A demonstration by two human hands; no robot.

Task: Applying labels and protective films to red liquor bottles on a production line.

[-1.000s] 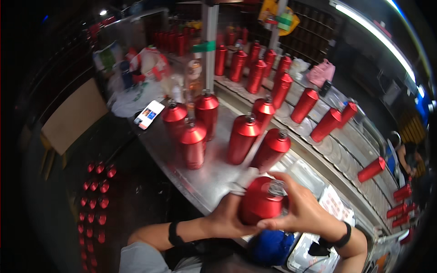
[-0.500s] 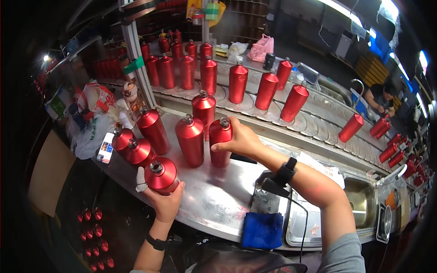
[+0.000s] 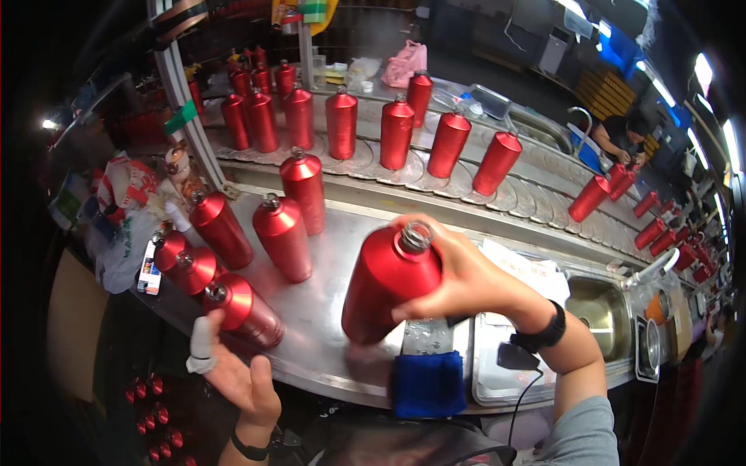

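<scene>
A red metallic bottle [image 3: 385,283] with a bare threaded neck is gripped near its shoulder by my right hand [image 3: 458,272]. It hangs slightly tilted over the steel table, close to me. My left hand [image 3: 241,380] is open, palm up, with a white covering on one finger. Just beyond it stands another red bottle [image 3: 247,311] at the table's front edge, apart from the fingers or barely touching; I cannot tell. Several more red bottles stand behind that one, among them a bottle [image 3: 284,241] near the table's middle.
Behind the table a conveyor [image 3: 365,182] of overlapping plates carries several red bottles. A blue cloth [image 3: 429,384] lies at the front edge, beside a sink [image 3: 594,314] on the right. A phone [image 3: 150,268] rests at the left corner. Another person [image 3: 622,144] works at the far right.
My right hand has lifted its bottle off the table and brought it nearer to me. My left hand has let go of its bottle and drawn back, fingers spread. The view has shifted right.
</scene>
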